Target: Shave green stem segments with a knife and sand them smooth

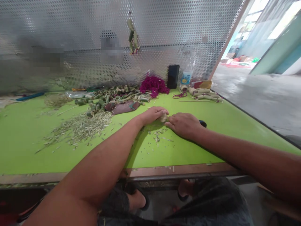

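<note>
Both my hands rest on the green table [28, 125], meeting near its middle. My left hand [152, 114] has its fingers curled round a small pale rolled piece [163, 118] that shows between the two hands. My right hand [184, 125] is closed too, its fingertips pressed against the same piece. A dark handle [203, 123] sticks out behind my right hand; whether the hand grips it is hidden. Small pale shavings [158, 135] lie just below the hands.
A pile of green rolled leaf pieces [110, 97] and a heap of trimmings [80, 127] lie at the left. Magenta thread [153, 85], a phone [173, 76], a plastic bottle [187, 77] and finished rolls [204, 93] stand by the perforated metal screen [70, 37].
</note>
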Demonstrator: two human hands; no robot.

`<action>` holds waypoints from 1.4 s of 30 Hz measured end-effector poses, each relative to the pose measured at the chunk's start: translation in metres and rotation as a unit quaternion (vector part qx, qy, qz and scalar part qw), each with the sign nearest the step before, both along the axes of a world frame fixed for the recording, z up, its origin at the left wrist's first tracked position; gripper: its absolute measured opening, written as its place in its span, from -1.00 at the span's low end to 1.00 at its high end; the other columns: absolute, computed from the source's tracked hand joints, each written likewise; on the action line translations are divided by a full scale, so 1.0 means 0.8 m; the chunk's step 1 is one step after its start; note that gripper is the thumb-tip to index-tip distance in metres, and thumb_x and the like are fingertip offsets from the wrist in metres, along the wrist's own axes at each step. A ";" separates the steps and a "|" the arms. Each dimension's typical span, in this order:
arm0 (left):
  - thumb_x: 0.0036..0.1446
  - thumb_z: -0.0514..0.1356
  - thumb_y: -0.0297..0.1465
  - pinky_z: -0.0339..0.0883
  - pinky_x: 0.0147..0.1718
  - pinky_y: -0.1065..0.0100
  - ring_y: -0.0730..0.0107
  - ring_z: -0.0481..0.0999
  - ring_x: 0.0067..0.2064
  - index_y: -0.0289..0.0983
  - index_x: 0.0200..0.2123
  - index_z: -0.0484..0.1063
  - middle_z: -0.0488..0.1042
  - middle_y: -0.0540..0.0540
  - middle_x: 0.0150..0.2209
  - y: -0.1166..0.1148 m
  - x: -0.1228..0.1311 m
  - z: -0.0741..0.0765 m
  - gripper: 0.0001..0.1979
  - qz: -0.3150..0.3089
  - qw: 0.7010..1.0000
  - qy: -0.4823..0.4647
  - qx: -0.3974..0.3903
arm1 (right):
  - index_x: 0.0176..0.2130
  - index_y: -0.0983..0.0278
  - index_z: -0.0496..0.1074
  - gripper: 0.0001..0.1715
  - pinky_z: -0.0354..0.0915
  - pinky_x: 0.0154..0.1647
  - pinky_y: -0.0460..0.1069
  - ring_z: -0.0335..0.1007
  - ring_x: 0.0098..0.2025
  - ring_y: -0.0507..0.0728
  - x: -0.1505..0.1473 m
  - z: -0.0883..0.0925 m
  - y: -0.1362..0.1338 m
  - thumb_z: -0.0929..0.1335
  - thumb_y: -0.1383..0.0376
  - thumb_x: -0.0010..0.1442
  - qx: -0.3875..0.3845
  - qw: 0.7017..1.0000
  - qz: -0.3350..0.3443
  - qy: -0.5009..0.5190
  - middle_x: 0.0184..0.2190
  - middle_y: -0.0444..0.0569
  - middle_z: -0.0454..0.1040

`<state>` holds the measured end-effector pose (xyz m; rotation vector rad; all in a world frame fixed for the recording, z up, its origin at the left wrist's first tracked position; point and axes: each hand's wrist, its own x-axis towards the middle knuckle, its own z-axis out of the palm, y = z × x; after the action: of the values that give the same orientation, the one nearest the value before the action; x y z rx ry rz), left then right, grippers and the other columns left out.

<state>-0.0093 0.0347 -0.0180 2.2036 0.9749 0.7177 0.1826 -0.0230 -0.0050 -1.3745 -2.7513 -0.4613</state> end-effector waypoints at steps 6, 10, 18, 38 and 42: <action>0.26 0.02 -0.22 0.27 -0.09 0.31 0.30 0.44 -0.14 -0.36 -0.09 0.49 0.51 -0.14 -0.14 0.001 -0.005 -0.001 -0.61 -0.036 0.999 -0.017 -0.010 | -0.26 0.25 0.46 -0.41 0.03 -0.40 -0.03 0.37 -0.32 0.14 0.008 0.000 -0.005 0.04 0.00 0.36 0.053 0.997 -0.028 0.051 -0.39 0.03 0.51; 0.26 0.01 -0.22 0.26 -0.06 0.31 0.30 0.44 -0.11 -0.35 -0.09 0.48 0.51 -0.14 -0.12 0.001 -0.006 0.001 -0.62 -0.037 0.999 -0.012 -0.003 | -0.28 0.26 0.45 -0.40 0.00 -0.40 -0.02 0.34 -0.32 0.13 0.008 0.001 -0.003 0.03 0.01 0.37 0.065 0.995 -0.044 0.066 -0.39 0.03 0.50; 0.26 0.00 -0.22 0.28 -0.06 0.26 0.29 0.44 -0.13 -0.36 -0.07 0.48 0.51 -0.15 -0.12 0.001 -0.006 0.001 -0.60 -0.031 1.000 0.000 -0.003 | -0.30 0.26 0.44 -0.45 -0.04 -0.43 -0.02 0.34 -0.34 0.12 0.007 -0.002 0.003 0.06 0.04 0.37 0.073 0.994 -0.039 0.067 -0.41 0.01 0.50; 0.27 -0.02 -0.20 0.26 -0.09 0.31 0.30 0.42 -0.15 -0.36 -0.11 0.45 0.50 -0.13 -0.16 0.002 -0.002 0.001 -0.60 -0.042 0.999 0.005 0.002 | -0.20 0.26 0.45 -0.47 0.11 -0.35 -0.02 0.41 -0.28 0.15 0.004 0.010 0.008 0.07 0.05 0.37 0.012 0.999 -0.030 0.024 -0.35 0.05 0.53; 0.28 -0.03 -0.19 0.28 -0.13 0.31 0.31 0.42 -0.19 -0.35 -0.11 0.47 0.50 -0.12 -0.20 0.005 -0.002 -0.002 -0.59 -0.034 0.999 0.005 0.000 | -0.23 0.25 0.46 -0.44 0.11 -0.38 -0.03 0.42 -0.31 0.15 0.001 0.008 0.006 0.06 0.02 0.36 -0.018 1.000 -0.010 0.011 -0.36 0.04 0.55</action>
<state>-0.0113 0.0387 -0.0194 2.2311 0.8991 0.6760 0.1836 -0.0179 0.0011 -1.4086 -2.7442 -0.3983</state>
